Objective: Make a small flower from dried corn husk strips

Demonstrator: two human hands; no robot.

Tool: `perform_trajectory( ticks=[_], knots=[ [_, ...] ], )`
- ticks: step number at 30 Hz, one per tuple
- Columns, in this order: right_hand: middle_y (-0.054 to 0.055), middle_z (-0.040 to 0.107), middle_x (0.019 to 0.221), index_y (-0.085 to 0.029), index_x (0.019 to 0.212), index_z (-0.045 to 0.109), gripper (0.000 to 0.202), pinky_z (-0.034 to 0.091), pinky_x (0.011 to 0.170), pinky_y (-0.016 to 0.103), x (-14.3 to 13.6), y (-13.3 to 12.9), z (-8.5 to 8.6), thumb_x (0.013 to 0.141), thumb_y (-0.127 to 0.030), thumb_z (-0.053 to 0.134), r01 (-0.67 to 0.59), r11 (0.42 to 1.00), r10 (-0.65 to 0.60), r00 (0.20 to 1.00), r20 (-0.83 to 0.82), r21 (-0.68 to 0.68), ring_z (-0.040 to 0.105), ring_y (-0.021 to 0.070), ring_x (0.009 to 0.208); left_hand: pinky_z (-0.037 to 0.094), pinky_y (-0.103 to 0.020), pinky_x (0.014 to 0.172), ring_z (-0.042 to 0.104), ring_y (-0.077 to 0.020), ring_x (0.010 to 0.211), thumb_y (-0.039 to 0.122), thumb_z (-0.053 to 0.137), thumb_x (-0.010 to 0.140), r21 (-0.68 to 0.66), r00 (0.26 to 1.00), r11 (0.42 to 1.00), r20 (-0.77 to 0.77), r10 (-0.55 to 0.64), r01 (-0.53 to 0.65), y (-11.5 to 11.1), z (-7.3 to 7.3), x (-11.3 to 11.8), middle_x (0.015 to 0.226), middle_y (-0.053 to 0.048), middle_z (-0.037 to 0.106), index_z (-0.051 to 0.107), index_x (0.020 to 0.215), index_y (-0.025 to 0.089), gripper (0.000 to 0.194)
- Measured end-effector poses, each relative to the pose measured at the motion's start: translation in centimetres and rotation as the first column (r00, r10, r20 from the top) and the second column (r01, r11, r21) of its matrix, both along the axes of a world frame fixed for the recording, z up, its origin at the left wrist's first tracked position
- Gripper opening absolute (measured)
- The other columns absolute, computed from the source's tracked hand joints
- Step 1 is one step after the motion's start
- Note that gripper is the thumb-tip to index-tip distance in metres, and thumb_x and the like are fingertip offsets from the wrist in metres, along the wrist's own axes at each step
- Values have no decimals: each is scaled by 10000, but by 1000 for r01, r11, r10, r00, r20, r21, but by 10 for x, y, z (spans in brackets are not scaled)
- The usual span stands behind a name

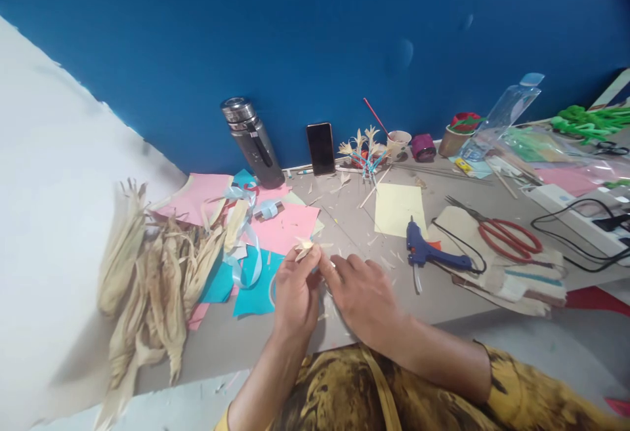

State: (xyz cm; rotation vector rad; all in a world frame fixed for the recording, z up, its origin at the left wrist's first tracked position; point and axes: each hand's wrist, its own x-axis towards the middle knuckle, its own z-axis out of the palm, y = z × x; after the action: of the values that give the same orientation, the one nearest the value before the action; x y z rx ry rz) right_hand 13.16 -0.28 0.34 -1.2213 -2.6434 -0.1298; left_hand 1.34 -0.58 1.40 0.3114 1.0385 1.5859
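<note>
My left hand (pixel 296 287) pinches the flower (pixel 306 245) at its twelve o'clock; my right hand (pixel 368 296) sits at the flower's four, hold unclear

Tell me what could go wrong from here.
The pale petaled piece in the left hand looks thin and might tear under a firm pinch. The glue gun lies near the right hand; if hot, it could burn. The red-handled scissors have bare points that could prick a reaching hand.
</note>
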Motion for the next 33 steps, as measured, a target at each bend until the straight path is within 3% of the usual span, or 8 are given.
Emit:
perform_trajectory(
  ticks=[8,15,20,23,25,28,31,33],
  knots=[
    [113,701,996,-168,1494,384,599,462,603,349,1,-1,4,921,-107,551,-35,997,36,999,12,-68,629,254,828,458,-197,630,548,-73,633,185,797,654,-7,996,1000,89,-2,3,3,-3,-5,678,56,573,590,702,172,213],
    [158,652,1285,-101,1552,260,622,545,675,355,18,7,-5,969,-129,473,-220,973,202,958,-203,-68,649,245,907,514,-232,724,611,-115,727,152,796,641,9,987,1000,161,-18,17,0,-6,-7,756,3,636,661,724,142,159],
    [141,643,1346,-171,1448,449,466,559,811,323,34,7,-13,985,-115,449,-362,931,348,830,-436,55,687,211,999,490,-226,667,574,-107,674,246,821,685,88,995,994,65,-78,72,-1,-3,-13,731,-7,627,704,721,143,160],
    [96,751,1101,-184,1245,619,310,550,780,277,40,6,-10,966,-107,506,-318,948,236,694,-680,6,709,181,916,464,-233,667,554,-112,669,275,826,705,111,970,972,-152,-189,207,-5,-2,-19,720,-15,624,709,697,145,175],
    [59,760,899,-185,1034,696,168,531,686,249,42,7,-6,945,-142,560,-247,957,24,593,-805,-154,697,160,781,462,-247,710,567,-131,723,291,812,731,93,912,944,-305,-275,315,-8,-1,-21,761,-26,642,720,740,151,168],
    [22,711,747,-182,854,711,94,471,566,226,43,11,2,896,-221,636,-263,858,-275,491,-827,-441,627,129,627,454,-269,764,564,-156,806,313,747,811,56,761,884,-536,-365,463,-13,1,-19,828,-28,624,701,795,169,152],
    [-1,651,681,-172,871,712,88,440,539,220,46,14,5,852,-239,658,-348,731,-423,444,-790,-587,570,114,580,431,-274,767,533,-157,828,305,655,891,40,555,835,-765,-327,548,-15,6,-16,870,-27,566,629,758,177,186],
    [-22,596,651,-169,944,707,136,417,528,212,52,14,7,829,-195,641,-393,682,-448,442,-777,-617,530,100,559,417,-274,770,531,-154,834,263,605,922,38,422,822,-871,-252,569,-15,11,-15,902,-28,561,607,779,185,163]
  ],
)
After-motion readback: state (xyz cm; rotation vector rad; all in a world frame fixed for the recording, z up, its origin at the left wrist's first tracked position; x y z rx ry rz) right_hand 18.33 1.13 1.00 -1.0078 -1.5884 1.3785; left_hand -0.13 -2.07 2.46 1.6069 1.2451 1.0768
